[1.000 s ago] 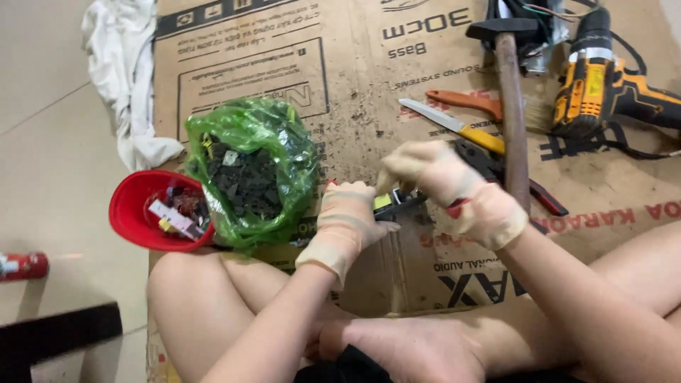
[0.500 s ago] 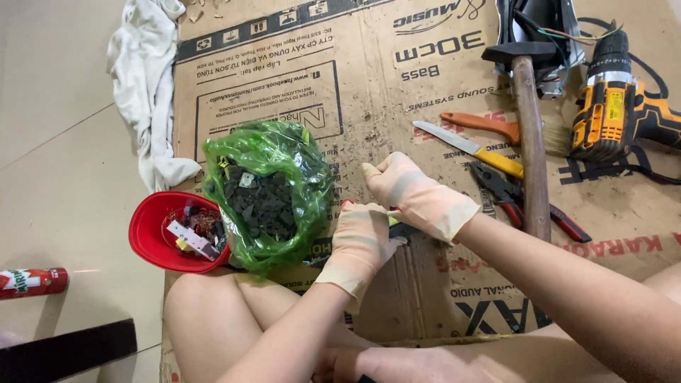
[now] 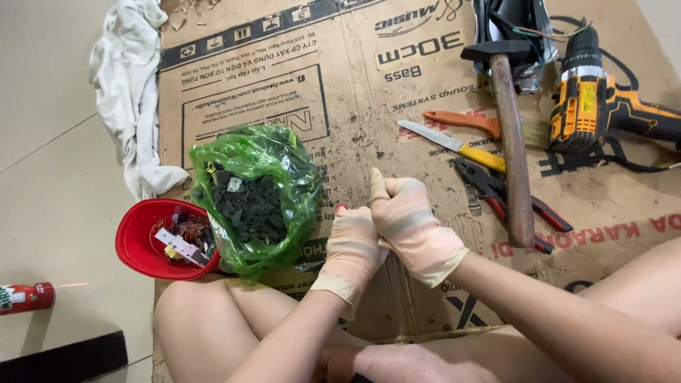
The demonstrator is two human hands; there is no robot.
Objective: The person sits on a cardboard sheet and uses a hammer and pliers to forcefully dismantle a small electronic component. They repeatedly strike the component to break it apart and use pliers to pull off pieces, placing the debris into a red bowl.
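Head view: both gloved hands pressed together over the flattened cardboard sheet [image 3: 369,85] on the floor, just right of the green plastic bag [image 3: 252,195]. Left hand [image 3: 355,245] curled nearly into a fist, fingers folded in; right hand [image 3: 406,220] also closed, thumb up, knuckles touching the left. Something small apparently pinched between them, hidden by the gloves, so cannot tell what it is or whether either grip really has it. Nearest thing to hand is the bag: thin, soft, crinkly film, mouth open, full of small dark pieces plus a few pale ones. Probably light to moderate in weight, floppy, likely to sag and spill if lifted by one side; best taken by the gathered rim or supported from below. Loose pieces look hard and tiny, a fingertip pinch job, fiddly in gloves. Red bowl [image 3: 142,241] touching the bag's left side, holding mixed bits, some red and white. White cloth [image 3: 131,92] crumpled at the cardboard's left edge. Right of the hands: wooden-handled hammer [image 3: 512,142], red-handled pliers [image 3: 507,198], yellow-handled knife [image 3: 454,145], orange-handled brush [image 3: 468,122], yellow and black cordless drill [image 3: 603,106]. Red can [image 3: 25,296] lying on the tile floor, well apart at far left.
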